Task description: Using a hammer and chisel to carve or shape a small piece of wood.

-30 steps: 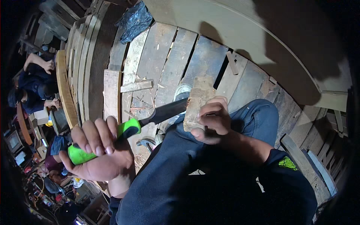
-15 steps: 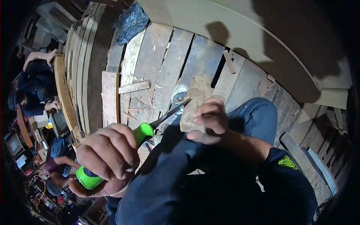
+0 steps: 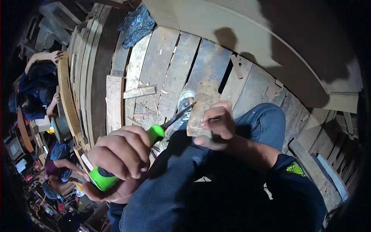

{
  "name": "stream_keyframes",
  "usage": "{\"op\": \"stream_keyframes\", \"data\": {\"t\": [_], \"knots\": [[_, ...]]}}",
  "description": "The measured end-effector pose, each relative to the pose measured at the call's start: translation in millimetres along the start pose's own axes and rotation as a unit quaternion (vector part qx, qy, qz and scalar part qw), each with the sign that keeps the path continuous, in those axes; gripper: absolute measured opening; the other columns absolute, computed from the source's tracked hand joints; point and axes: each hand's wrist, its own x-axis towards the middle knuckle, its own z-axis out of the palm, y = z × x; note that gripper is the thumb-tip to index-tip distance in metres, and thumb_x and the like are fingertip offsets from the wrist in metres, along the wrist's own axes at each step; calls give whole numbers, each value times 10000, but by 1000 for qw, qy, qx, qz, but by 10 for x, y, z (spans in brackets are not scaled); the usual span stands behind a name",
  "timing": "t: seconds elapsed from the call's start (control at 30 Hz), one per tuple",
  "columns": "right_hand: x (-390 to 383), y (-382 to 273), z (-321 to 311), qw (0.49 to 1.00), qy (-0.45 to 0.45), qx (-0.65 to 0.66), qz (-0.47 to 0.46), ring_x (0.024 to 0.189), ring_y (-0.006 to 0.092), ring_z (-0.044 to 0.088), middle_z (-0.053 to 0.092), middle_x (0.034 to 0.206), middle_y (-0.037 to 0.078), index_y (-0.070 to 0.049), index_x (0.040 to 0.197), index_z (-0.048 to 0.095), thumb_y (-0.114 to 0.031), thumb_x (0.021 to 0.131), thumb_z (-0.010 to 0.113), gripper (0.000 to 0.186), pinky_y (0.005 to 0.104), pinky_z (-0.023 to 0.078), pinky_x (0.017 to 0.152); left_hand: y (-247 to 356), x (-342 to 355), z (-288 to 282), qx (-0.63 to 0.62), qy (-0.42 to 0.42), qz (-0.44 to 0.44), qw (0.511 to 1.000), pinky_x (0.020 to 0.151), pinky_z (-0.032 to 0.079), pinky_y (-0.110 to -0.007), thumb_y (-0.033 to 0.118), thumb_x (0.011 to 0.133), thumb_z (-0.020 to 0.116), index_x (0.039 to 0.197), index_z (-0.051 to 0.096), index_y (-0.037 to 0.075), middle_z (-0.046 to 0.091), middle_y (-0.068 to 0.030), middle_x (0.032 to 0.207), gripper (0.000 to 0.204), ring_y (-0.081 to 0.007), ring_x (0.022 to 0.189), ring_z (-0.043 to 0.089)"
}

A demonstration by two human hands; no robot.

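My left hand [image 3: 121,152] is wrapped round the green and black handle of a tool [image 3: 177,117] with a narrow, dark, tapering blade. The blade slants up and to the right, and its tip meets the left edge of a worn wooden block [image 3: 203,102]. Whether the tip presses into the wood or only touches it, I cannot tell. My right hand [image 3: 217,125] has its fingers curled at the block's right side, the thumb near its lower end. The block lies over my bent legs, above a shoe [image 3: 186,96].
Wooden planks [image 3: 185,58] with gaps form the floor, strewn with shavings and offcuts [image 3: 140,91]. A dark plastic bag [image 3: 137,25] lies at the far left. Stacked boards [image 3: 91,69] stand on the left, with co-workers [image 3: 38,85] beyond. A pale panel [image 3: 247,23] rises at the far side.
My left hand and the tool's handle have moved right and slightly up, closer to the block. My right hand and the block have barely shifted.
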Motion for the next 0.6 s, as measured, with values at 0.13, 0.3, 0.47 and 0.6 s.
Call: {"op": "stream_keyframes", "data": {"t": [0.13, 0.3, 0.47, 0.6], "knots": [[-95, 72, -21, 1000, 9, -25, -9, 813, 231, 537, 595, 925, 35, -120, 897, 553, -415, 709, 801, 429, 388, 354, 751, 97, 15, -114, -70, 138, 13, 988, 496, 291, -278, 537, 877, 474, 613, 440, 173, 450, 16, 505, 451, -115, 409, 377], [38, -5, -41, 999, -13, -25, -34, 764, 237, 536, 579, 881, 84, -83, 971, 520, -374, 774, 772, 433, 404, 414, 698, 741, -177, -475, -106, 34, 121, 986, 523, 322, -248, 484, 825, 547, 598, 465, 192, 471, 49, 515, 379, -83, 462, 422], [-14, 66, -66, 999, -7, -51, -14, 762, 231, 524, 574, 872, 75, -74, 983, 516, -356, 819, 741, 397, 390, 416, 692, -448, -19, -89, -9, -102, -67, 992, 534, 390, -324, 572, 886, 458, 669, 526, 60, 534, -60, 605, 560, -177, 487, 455], [-11, 3, -4, 1000, -11, -10, -14, 830, 237, 555, 598, 920, 52, -100, 902, 545, -364, 735, 795, 400, 397, 384, 736, -475, -215, -172, -60, 37, -150, 986, 581, 385, -343, 623, 903, 358, 646, 482, 81, 497, -64, 573, 612, -180, 466, 433]]}}
